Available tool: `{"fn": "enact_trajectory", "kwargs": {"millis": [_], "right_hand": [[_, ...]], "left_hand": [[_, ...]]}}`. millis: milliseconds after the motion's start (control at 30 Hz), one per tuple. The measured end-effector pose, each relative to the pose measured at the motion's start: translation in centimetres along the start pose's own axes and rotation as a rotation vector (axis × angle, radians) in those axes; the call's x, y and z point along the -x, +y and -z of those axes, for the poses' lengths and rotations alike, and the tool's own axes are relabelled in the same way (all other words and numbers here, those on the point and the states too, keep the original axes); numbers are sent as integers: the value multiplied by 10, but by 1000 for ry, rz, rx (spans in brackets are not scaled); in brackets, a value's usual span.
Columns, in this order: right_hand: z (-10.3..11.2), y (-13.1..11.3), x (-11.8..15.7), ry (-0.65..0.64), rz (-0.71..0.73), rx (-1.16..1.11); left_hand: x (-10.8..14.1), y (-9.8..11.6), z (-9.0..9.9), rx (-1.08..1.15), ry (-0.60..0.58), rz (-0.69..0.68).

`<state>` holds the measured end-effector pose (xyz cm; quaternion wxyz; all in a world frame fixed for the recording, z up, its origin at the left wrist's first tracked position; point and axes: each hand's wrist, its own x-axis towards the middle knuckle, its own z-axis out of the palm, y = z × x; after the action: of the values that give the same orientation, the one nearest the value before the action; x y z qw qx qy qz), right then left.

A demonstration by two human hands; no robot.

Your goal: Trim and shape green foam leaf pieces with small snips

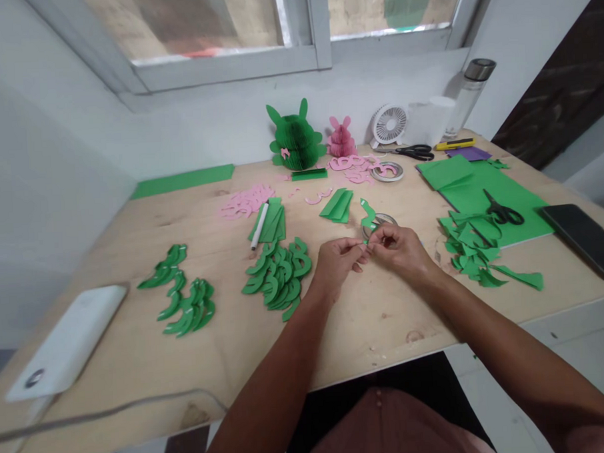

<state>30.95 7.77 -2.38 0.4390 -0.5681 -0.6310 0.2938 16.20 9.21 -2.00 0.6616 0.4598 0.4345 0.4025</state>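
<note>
A wavy green paper cutout [367, 213] with pale patches on it rises above my fingertips. My right hand [400, 249] is closed in a pinch at its lower end. Fingertips touching the right one's, my left hand [339, 261] pinches at the same small green spot; the exact grip is partly hidden. Just behind my right hand lies a roll of tape [392, 219], partly covered. A heap of curved green paper cutouts [277, 278] is left of my left hand. Folded green paper [338, 206] lies beyond the hands.
More green cutouts [190, 308] and a white power bank [69, 340] with a cable are at left. Green scraps [473, 249], scissors [504, 212] and a phone [587, 241] lie at right. Paper bunny figures [296, 143], a fan [390, 124] and a bottle [469, 99] stand behind.
</note>
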Motion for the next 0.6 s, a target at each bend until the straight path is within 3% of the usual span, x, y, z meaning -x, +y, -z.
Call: {"fn": "enact_trajectory", "kwargs": {"millis": [433,600], "right_hand": [[-1,-1,1,-18,-41,-38],[2,-3,0,45,-26,-66]], "left_hand": [[-3,-2,0,-10,70,-12],[-3,-1,0,-9,98,-15]]}}
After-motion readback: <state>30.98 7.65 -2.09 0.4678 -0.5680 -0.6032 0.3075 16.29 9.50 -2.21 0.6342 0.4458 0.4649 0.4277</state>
